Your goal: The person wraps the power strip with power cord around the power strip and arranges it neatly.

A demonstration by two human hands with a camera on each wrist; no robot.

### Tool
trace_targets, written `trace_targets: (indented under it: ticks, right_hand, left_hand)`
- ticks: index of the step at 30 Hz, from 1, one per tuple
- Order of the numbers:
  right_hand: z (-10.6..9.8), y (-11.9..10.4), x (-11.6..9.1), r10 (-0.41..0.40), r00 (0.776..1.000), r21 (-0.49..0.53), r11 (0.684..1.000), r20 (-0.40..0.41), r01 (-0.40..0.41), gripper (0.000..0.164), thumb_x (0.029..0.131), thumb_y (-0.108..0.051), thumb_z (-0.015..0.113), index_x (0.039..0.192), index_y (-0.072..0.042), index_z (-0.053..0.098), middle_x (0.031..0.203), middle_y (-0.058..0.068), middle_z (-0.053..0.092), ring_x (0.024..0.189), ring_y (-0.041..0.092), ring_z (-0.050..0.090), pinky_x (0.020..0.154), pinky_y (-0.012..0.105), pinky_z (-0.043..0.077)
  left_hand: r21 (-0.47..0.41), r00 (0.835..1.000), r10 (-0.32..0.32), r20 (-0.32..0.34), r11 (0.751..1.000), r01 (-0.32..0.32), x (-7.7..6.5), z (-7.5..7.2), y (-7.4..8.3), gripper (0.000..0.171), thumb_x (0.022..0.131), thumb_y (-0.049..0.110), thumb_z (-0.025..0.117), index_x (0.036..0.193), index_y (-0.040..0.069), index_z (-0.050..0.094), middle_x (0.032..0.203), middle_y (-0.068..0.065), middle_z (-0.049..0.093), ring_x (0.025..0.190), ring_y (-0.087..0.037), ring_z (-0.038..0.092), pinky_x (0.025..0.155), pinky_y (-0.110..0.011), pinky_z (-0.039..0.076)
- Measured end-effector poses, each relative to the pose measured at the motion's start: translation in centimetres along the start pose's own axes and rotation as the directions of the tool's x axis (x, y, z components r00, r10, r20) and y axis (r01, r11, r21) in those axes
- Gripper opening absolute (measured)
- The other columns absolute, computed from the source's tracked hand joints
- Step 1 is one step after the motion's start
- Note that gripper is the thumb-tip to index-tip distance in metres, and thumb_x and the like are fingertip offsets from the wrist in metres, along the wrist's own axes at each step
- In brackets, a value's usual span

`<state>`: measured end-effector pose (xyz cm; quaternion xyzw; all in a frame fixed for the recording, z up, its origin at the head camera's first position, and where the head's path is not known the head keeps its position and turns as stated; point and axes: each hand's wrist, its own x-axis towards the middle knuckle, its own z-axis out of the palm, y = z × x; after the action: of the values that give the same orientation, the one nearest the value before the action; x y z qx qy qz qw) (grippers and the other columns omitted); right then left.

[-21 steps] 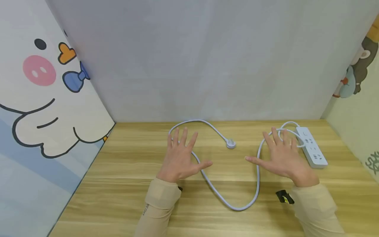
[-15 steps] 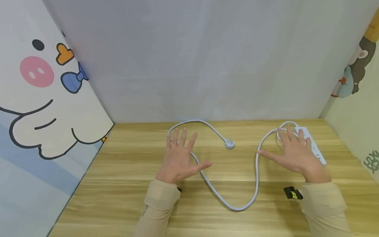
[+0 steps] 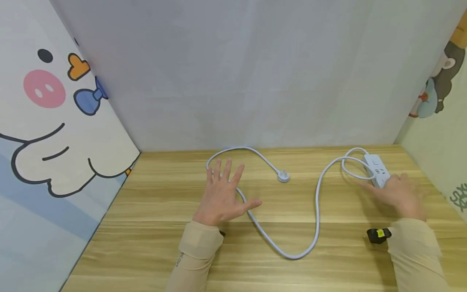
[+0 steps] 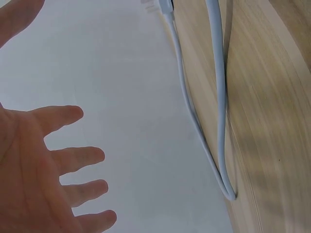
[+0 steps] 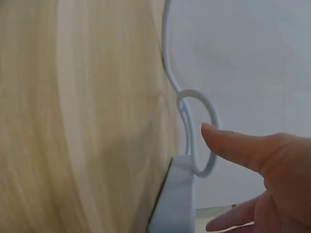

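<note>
A white power strip (image 3: 377, 170) lies at the right of the table, its near end hidden behind my right hand (image 3: 401, 194). In the right wrist view, that hand's thumb (image 5: 238, 145) and fingers are apart beside the power strip (image 5: 176, 199), with nothing held between them. My left hand (image 3: 220, 198) is held over the cord with its fingers spread. The left wrist view shows its palm (image 4: 29, 170) bare. From the strip the white cord (image 3: 317, 207) loops, then curves across the table to a plug (image 3: 283, 176) at the back middle.
The wooden table (image 3: 153, 243) meets a grey backdrop (image 3: 262, 81) behind. Printed cartoon panels stand at the left (image 3: 73, 154) and right (image 3: 434, 134). A small black device (image 3: 378, 235) shows at the right sleeve.
My right hand has moved right and toward me, from over the cord's loop to the near end of the power strip. My left hand has stayed in place, fingers spread.
</note>
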<state>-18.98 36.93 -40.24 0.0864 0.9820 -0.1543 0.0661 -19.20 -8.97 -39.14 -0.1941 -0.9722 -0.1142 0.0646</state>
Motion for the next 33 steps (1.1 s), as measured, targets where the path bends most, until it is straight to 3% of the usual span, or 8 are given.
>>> trace_targets:
  ticks: [2,4,11,16,21,26,29,33]
  right_hand:
    - [0.4,0.3,0.2,0.069,0.997,0.016,0.997,0.019,-0.069,0.116,0.093,-0.077,0.040,0.128,0.034,0.033,0.125,0.059,0.026,0.115,0.081,0.026,0.091,0.091,0.020]
    - [0.7,0.5,0.3,0.125,0.992,0.040,0.991,0.029,-0.127,0.114,0.094,-0.075,0.041,0.128,0.034,0.035,0.130,0.060,0.023,0.121,0.083,0.018,0.095,0.091,0.014]
    - [1.4,0.9,0.4,0.232,0.973,0.079,0.970,-0.006,-0.231,0.081,0.098,-0.053,0.051,0.112,0.027,0.046,0.108,0.051,0.045,0.108,0.070,0.038,0.095,0.076,0.029]
    - [1.7,0.9,0.3,0.221,0.973,0.106,0.971,-0.065,-0.214,0.069,0.101,-0.039,0.052,0.114,0.029,0.045,0.114,0.053,0.044,0.107,0.069,0.041,0.092,0.073,0.034]
    - [1.8,0.9,0.4,0.171,0.972,0.104,0.982,-0.163,-0.155,0.056,0.096,-0.032,0.059,0.096,0.024,0.053,0.090,0.042,0.054,0.083,0.053,0.052,0.069,0.055,0.044]
    - [1.5,0.8,0.4,0.162,0.964,0.128,0.982,-0.211,-0.137,0.048,0.093,-0.025,0.060,0.091,0.022,0.054,0.077,0.033,0.056,0.066,0.038,0.053,0.050,0.039,0.042]
    - [1.2,0.7,0.3,0.167,0.961,0.178,0.976,-0.222,-0.129,0.051,0.093,-0.027,0.062,0.094,0.024,0.055,0.080,0.034,0.058,0.068,0.038,0.054,0.049,0.036,0.041]
    - [0.6,1.0,0.1,0.196,0.966,0.305,0.942,-0.167,-0.139,0.071,0.095,-0.038,0.063,0.115,0.029,0.049,0.103,0.043,0.056,0.084,0.044,0.057,0.056,0.032,0.041]
  left_hand:
    - [0.001,1.000,0.001,-0.001,1.000,-0.001,0.0,0.0,0.0,0.107,0.080,0.083,0.055,0.161,0.020,0.028,0.167,-0.022,0.018,0.157,-0.045,0.003,0.125,-0.065,0.004]
    - [-0.004,1.000,0.002,-0.003,1.000,-0.002,0.1,0.0,0.1,0.107,0.080,0.083,0.056,0.161,0.019,0.029,0.167,-0.022,0.018,0.157,-0.045,0.003,0.125,-0.064,0.004]
    - [-0.009,1.000,0.007,0.000,1.000,-0.007,0.2,-0.2,0.3,0.106,0.081,0.083,0.056,0.161,0.019,0.028,0.167,-0.022,0.019,0.157,-0.045,0.002,0.125,-0.065,0.005]
    - [-0.017,1.000,0.005,0.007,1.000,-0.005,0.2,-0.2,0.3,0.107,0.080,0.082,0.056,0.162,0.020,0.027,0.168,-0.021,0.018,0.157,-0.045,0.004,0.124,-0.065,0.007]
    - [-0.020,1.000,0.000,0.011,1.000,0.000,0.1,-0.1,0.3,0.107,0.080,0.082,0.057,0.162,0.021,0.026,0.168,-0.020,0.018,0.157,-0.043,0.002,0.125,-0.065,0.007]
    - [-0.008,1.000,-0.001,0.020,1.000,0.001,0.0,-0.2,0.3,0.106,0.081,0.082,0.056,0.162,0.021,0.026,0.168,-0.020,0.018,0.157,-0.043,0.002,0.125,-0.063,0.009]
    - [-0.006,1.000,-0.003,0.025,1.000,0.003,0.0,-0.2,0.2,0.106,0.081,0.082,0.056,0.162,0.021,0.025,0.168,-0.020,0.018,0.157,-0.043,0.003,0.125,-0.064,0.011]
    - [-0.001,1.000,-0.002,0.023,1.000,0.002,0.0,-0.1,0.1,0.106,0.081,0.082,0.056,0.162,0.021,0.026,0.168,-0.020,0.019,0.157,-0.044,0.004,0.124,-0.064,0.013]
